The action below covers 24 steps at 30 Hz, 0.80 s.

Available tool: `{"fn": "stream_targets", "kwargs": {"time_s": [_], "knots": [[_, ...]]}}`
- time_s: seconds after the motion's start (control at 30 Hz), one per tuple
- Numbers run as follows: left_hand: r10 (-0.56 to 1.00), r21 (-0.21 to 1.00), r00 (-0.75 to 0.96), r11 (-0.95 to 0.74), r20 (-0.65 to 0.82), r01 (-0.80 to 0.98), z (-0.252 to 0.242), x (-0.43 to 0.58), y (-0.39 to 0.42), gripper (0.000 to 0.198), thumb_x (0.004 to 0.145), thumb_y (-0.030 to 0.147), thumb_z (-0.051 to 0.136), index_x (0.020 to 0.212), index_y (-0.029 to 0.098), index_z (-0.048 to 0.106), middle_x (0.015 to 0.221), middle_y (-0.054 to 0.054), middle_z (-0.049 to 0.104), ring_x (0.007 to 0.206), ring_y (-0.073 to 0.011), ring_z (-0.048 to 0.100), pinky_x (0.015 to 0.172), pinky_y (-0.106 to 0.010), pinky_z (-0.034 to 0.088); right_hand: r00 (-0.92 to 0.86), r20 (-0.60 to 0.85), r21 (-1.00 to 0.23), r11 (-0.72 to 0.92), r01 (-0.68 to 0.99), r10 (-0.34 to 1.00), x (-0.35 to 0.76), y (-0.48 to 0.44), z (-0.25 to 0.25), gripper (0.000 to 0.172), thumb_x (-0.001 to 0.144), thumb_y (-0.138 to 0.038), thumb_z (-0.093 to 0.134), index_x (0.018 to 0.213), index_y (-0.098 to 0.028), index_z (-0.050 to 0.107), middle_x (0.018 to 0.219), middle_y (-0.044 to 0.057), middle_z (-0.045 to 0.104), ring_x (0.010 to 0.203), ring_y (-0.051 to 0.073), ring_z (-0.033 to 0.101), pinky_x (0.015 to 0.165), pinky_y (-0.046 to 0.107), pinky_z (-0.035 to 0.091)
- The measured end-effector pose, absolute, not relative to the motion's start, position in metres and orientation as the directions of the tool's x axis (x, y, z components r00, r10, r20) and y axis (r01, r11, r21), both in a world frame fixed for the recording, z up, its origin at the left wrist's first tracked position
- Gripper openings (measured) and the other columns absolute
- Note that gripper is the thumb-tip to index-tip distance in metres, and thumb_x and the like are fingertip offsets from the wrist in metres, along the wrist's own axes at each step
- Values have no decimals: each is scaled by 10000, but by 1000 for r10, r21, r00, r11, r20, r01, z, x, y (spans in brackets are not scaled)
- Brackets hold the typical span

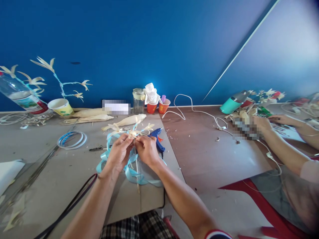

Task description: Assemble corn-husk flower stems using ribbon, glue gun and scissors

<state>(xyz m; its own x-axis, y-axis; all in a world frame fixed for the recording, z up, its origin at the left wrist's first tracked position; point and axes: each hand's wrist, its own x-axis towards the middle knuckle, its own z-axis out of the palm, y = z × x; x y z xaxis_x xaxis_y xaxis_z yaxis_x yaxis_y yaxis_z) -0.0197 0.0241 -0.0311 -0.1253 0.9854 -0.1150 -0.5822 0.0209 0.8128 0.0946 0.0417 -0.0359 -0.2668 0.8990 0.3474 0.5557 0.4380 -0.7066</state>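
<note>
My left hand (121, 149) pinches a pale husk flower (134, 133) near the top of a thin stem (137, 172). Close beside it, my right hand (147, 149) has its fingers closed at the same spot; its fingertips hide what they grip. Loops of light blue ribbon (132, 174) hang and lie around both hands. Just beyond my right hand lies a blue glue gun (156, 135) with an orange trigger. Pale dried corn husks (132, 120) rest on the table behind the flower.
A ribbon roll (72, 140), yellow paper cup (61, 107), tilted plastic bottle (25, 98) and glass jar (138, 101) stand or lie around the back and left. Red cups (163, 107) stand by the wall. A white cable (196, 110) crosses rightward. A co-worker's hands (264, 125) are at the right.
</note>
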Motion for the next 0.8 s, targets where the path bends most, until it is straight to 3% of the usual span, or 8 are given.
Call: {"fn": "stream_targets", "kwargs": {"time_s": [0.1, 0.27, 0.47, 0.63, 0.8], "knots": [[990, 821, -95, 31, -103, -570, -32, -17, 23, 175, 654, 287, 758, 750, 162, 682, 749, -15, 680, 678, -113, 605, 629, -220, 455, -238, 354, -691, 425, 586, 904, 96, 42, -35, 170, 793, -122, 526, 644, -172, 591, 696, -11, 674, 681, 133, 582, 735, 298, 263], [971, 829, -210, -24, -113, -559, -35, -18, 27, 167, 594, 219, 792, 703, 141, 692, 773, -38, 701, 730, -145, 645, 645, -225, 476, -290, 408, -622, 496, 606, 866, 94, 40, -39, 153, 803, -151, 545, 662, -172, 602, 700, 6, 681, 695, 148, 595, 726, 308, 255], [947, 739, -234, 6, -221, -674, -38, -27, 33, 188, 577, 232, 810, 575, 139, 647, 671, -27, 687, 752, -199, 677, 654, -281, 522, -369, 411, -594, 552, 585, 833, 91, 39, -46, 156, 826, -172, 544, 687, -183, 613, 742, 8, 697, 721, 149, 599, 716, 306, 257], [933, 724, -244, 24, -263, -690, -37, -29, 33, 223, 529, 211, 837, 563, 121, 637, 626, -33, 672, 686, -187, 675, 523, -221, 501, -397, 355, -641, 530, 555, 846, 90, 37, -44, 145, 821, -171, 558, 690, -181, 620, 730, 0, 695, 694, 133, 597, 723, 293, 269], [934, 708, -236, 24, -267, -706, -36, -29, 33, 222, 527, 186, 836, 552, 112, 629, 611, -28, 658, 690, -187, 671, 635, -282, 541, -379, 266, -721, 444, 532, 886, 88, 34, -38, 155, 801, -164, 573, 655, -177, 624, 680, -13, 688, 647, 123, 596, 747, 289, 291]]}}
